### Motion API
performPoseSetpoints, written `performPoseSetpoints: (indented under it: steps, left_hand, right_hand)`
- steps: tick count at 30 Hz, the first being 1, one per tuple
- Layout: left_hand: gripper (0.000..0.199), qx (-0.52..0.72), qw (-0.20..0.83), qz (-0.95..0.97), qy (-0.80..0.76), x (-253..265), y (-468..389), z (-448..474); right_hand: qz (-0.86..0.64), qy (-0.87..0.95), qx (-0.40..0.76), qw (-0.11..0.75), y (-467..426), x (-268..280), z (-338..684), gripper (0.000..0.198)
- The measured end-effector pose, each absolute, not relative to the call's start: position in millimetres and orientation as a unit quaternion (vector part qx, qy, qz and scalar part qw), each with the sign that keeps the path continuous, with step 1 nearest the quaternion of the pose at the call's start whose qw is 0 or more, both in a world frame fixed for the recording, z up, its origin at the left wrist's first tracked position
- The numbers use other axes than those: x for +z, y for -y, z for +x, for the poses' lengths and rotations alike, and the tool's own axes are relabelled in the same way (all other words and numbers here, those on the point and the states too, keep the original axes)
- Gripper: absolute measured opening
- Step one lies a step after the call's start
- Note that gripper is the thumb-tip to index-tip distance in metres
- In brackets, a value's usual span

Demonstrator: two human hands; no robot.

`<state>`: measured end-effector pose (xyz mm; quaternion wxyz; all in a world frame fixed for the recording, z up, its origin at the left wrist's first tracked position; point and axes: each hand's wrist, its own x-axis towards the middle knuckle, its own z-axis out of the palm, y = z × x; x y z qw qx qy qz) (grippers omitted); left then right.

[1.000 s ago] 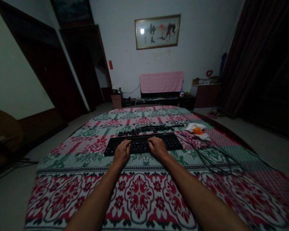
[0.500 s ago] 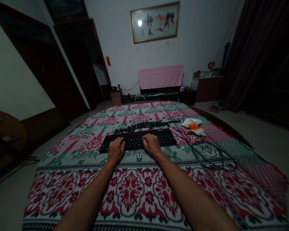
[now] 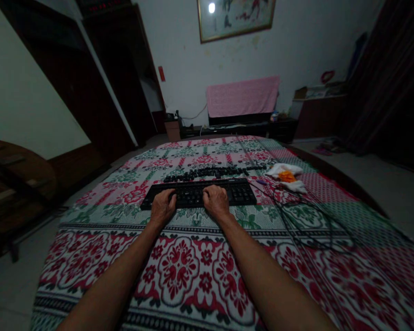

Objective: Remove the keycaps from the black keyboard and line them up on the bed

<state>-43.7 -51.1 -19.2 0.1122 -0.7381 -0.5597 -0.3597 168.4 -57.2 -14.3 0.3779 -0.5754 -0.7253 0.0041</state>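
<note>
A black computer keyboard (image 3: 195, 202) lies flat on the patterned bedspread in front of me, and some of its middle keys are hard to make out in the dim light. On its left part rests my left hand (image 3: 163, 205), the fingers bent together over the keys and the thumb to the right. Right of the middle, my right hand (image 3: 216, 200) is on the keyboard too, its fingers curled with the tips hidden. Just behind the keyboard, several small loose black keycaps (image 3: 207, 173) form an uneven row.
To the right lie a white and orange cloth (image 3: 286, 176) and a looped black cable (image 3: 317, 225). A purple-tipped tool (image 3: 262, 182) is near the keyboard's right end. Beyond the bedspread (image 3: 179, 262) a pink cloth (image 3: 243, 97) drapes a low stand by the wall.
The view has tilted downward and turned slightly left, so the room sits higher and further right. Both hands stay at nearly the same spots on the keyboard.
</note>
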Motion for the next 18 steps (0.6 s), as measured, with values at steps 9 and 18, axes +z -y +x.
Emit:
performPoseSetpoints:
  steps: [9, 18]
  left_hand:
    - [0.027, -0.372, 0.112, -0.734, 0.558, -19.8, 52.3, -43.7]
    - [0.026, -0.372, 0.11, -0.736, 0.554, -19.4, 53.1, -43.2]
  right_hand:
    - [-0.574, 0.721, 0.008, 0.387, 56.3, -14.1, 167.6, 0.016]
    - [-0.562, 0.723, 0.002, 0.401, 56.4, -16.1, 168.0, 0.013]
